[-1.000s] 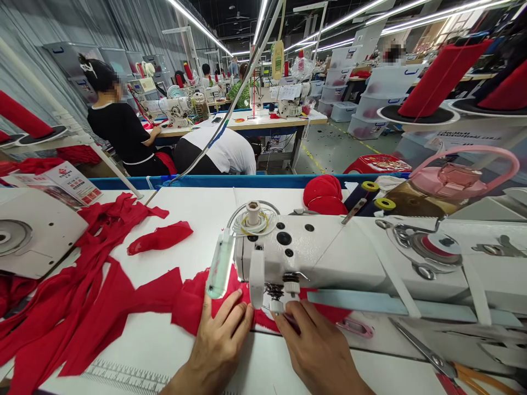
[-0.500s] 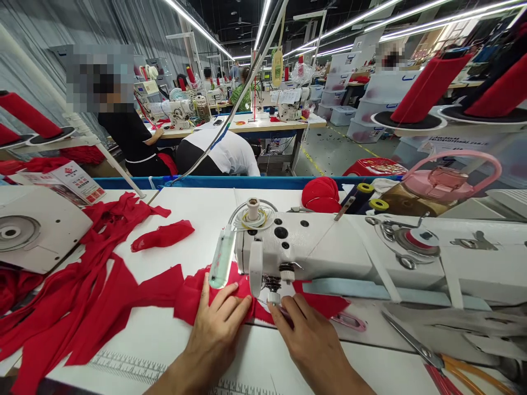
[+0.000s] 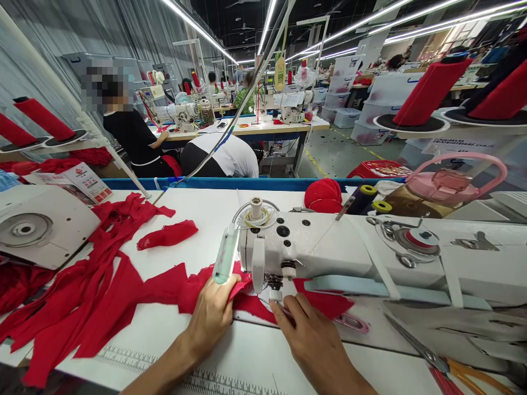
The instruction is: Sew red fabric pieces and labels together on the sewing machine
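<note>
A white sewing machine [image 3: 325, 247] stands across the white table. Red fabric [image 3: 164, 285] runs from the left to beneath its needle area. My left hand [image 3: 212, 307] pinches a raised fold of this fabric, left of the needle, below a small greenish clear plate [image 3: 225, 255]. Beside the presser foot, my right hand [image 3: 307, 329] rests with bent fingers close together on the fabric; what lies under its fingertips is hidden. A pink tool [image 3: 352, 322], partly covered, lies just right of that hand.
Scissors with orange handles [image 3: 465, 373] lie at the lower right. A pink-lidded bottle [image 3: 440, 184] and red fabric ball [image 3: 323, 196] stand behind the machine. Two people, one in black [image 3: 134, 134] and one bent over in white [image 3: 234, 156], are beyond the table.
My left hand has gone from spread flat on the fabric to pinching and lifting its edge. My right hand has barely moved. The camera view has shifted slightly.
</note>
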The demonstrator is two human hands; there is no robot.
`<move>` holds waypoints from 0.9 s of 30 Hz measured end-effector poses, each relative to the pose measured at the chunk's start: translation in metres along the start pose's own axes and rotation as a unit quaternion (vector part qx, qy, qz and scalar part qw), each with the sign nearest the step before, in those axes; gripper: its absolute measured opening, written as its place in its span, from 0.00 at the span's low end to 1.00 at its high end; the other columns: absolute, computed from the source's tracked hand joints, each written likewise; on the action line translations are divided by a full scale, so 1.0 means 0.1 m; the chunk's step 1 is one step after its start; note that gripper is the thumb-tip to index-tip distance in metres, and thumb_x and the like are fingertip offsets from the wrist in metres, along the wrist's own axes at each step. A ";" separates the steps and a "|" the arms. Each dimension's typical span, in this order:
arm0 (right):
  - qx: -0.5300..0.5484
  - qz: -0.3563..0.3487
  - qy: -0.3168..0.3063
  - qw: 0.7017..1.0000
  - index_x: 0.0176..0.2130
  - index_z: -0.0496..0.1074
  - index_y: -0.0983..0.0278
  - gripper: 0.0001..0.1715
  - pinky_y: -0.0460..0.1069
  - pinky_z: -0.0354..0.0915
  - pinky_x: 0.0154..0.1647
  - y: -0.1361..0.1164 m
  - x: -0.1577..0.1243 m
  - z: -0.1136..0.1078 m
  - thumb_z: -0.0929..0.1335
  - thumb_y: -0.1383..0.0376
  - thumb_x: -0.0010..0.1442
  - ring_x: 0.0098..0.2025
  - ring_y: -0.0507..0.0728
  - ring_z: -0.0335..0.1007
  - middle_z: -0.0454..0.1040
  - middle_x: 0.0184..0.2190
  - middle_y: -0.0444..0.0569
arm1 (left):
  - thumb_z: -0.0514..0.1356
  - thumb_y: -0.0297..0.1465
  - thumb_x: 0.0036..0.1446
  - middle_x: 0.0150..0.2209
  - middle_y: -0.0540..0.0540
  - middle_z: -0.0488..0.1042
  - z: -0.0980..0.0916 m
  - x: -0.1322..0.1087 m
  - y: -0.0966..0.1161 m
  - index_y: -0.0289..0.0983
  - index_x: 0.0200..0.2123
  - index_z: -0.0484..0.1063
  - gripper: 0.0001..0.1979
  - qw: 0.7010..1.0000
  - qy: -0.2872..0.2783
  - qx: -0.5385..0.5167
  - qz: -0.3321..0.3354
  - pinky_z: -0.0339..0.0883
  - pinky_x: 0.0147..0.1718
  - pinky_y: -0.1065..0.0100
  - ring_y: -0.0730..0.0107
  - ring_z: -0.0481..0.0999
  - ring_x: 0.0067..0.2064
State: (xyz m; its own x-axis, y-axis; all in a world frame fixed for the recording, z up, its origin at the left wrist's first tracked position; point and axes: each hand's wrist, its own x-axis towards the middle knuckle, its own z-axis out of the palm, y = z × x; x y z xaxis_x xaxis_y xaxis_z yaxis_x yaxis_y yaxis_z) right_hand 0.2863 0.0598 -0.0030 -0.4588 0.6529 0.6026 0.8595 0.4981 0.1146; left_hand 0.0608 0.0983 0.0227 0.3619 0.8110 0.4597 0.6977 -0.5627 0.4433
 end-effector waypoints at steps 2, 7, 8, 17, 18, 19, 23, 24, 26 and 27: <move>0.006 -0.002 -0.009 1.000 0.47 0.71 0.68 0.24 0.48 0.55 0.25 0.00 0.01 -0.01 0.61 0.84 0.54 0.37 0.59 0.63 0.66 0.32 0.50 | 0.50 0.23 0.65 0.37 0.44 0.73 0.03 -0.04 -0.01 0.36 0.44 0.69 0.10 1.000 -0.013 -0.009 0.022 0.64 0.35 0.66 0.66 0.69 0.36; 0.011 -0.009 -0.030 0.999 0.47 0.71 0.68 0.23 0.49 0.55 0.25 0.02 0.04 -0.09 0.61 0.82 0.56 0.36 0.59 0.63 0.66 0.33 0.51 | 0.56 0.22 0.63 0.33 0.47 0.70 0.08 -0.07 0.06 0.39 0.38 0.73 0.08 0.992 0.025 0.074 0.096 0.56 0.32 0.65 0.66 0.65 0.34; 0.014 -0.007 -0.033 0.999 0.47 0.71 0.68 0.22 0.49 0.54 0.25 0.02 0.04 -0.10 0.61 0.82 0.56 0.36 0.59 0.63 0.66 0.33 0.51 | 0.55 0.22 0.63 0.32 0.47 0.71 0.09 -0.07 0.08 0.38 0.37 0.73 0.09 0.990 0.030 0.091 0.106 0.54 0.33 0.65 0.66 0.65 0.34; 0.016 0.005 -0.028 0.999 0.47 0.71 0.67 0.22 0.49 0.56 0.26 0.01 0.03 -0.05 0.59 0.81 0.59 0.36 0.59 0.63 0.67 0.32 0.51 | 0.54 0.19 0.63 0.30 0.48 0.72 0.14 -0.09 0.13 0.36 0.40 0.75 0.11 0.978 0.048 0.136 0.151 0.51 0.32 0.63 0.67 0.62 0.31; 0.017 0.007 -0.027 0.999 0.47 0.71 0.67 0.22 0.49 0.56 0.27 0.00 0.03 -0.05 0.59 0.81 0.59 0.36 0.59 0.63 0.67 0.33 0.51 | 0.54 0.19 0.63 0.30 0.48 0.72 0.14 -0.09 0.13 0.36 0.40 0.75 0.11 0.979 0.047 0.130 0.151 0.51 0.32 0.63 0.67 0.62 0.31; 0.018 0.009 -0.026 0.999 0.47 0.71 0.67 0.22 0.49 0.56 0.27 0.01 0.03 -0.05 0.60 0.81 0.59 0.36 0.59 0.62 0.67 0.33 0.51 | 0.54 0.19 0.62 0.30 0.47 0.73 0.15 -0.09 0.12 0.36 0.40 0.75 0.11 0.980 0.046 0.125 0.150 0.51 0.32 0.63 0.67 0.62 0.31; 0.022 0.004 -0.029 0.999 0.46 0.72 0.67 0.19 0.48 0.57 0.27 0.01 0.03 -0.06 0.61 0.79 0.59 0.36 0.59 0.62 0.67 0.33 0.51 | 0.54 0.19 0.62 0.31 0.47 0.74 0.14 -0.10 0.12 0.36 0.42 0.75 0.12 0.981 0.038 0.121 0.148 0.51 0.33 0.63 0.66 0.64 0.32; 0.022 0.002 -0.029 0.999 0.45 0.72 0.67 0.18 0.48 0.57 0.27 0.02 0.04 -0.07 0.62 0.79 0.59 0.36 0.59 0.62 0.67 0.33 0.51 | 0.55 0.19 0.62 0.31 0.47 0.74 0.14 -0.10 0.13 0.37 0.42 0.75 0.12 0.981 0.038 0.122 0.147 0.51 0.33 0.63 0.66 0.64 0.32; 0.020 -0.001 -0.031 0.999 0.45 0.72 0.67 0.18 0.48 0.56 0.26 0.02 0.05 -0.09 0.62 0.79 0.58 0.35 0.59 0.62 0.67 0.33 0.51 | 0.55 0.20 0.62 0.31 0.47 0.74 0.14 -0.09 0.13 0.37 0.42 0.75 0.11 0.981 0.040 0.124 0.145 0.51 0.33 0.63 0.66 0.64 0.32; 0.020 -0.004 -0.036 0.999 0.45 0.72 0.67 0.18 0.48 0.56 0.26 0.03 0.06 -0.10 0.62 0.79 0.58 0.35 0.59 0.62 0.67 0.33 0.52 | 0.56 0.20 0.62 0.31 0.47 0.74 0.14 -0.09 0.14 0.37 0.42 0.75 0.11 0.981 0.041 0.124 0.145 0.51 0.33 0.63 0.66 0.65 0.32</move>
State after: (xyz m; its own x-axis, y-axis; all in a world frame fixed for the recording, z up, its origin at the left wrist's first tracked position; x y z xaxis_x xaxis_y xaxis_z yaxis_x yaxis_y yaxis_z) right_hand 0.2881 0.0594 0.0083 -0.4817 0.6876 0.5432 0.8469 0.5246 0.0869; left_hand 0.0759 0.0856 0.0140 0.5240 0.6014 0.6030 0.7050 -0.7036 0.0892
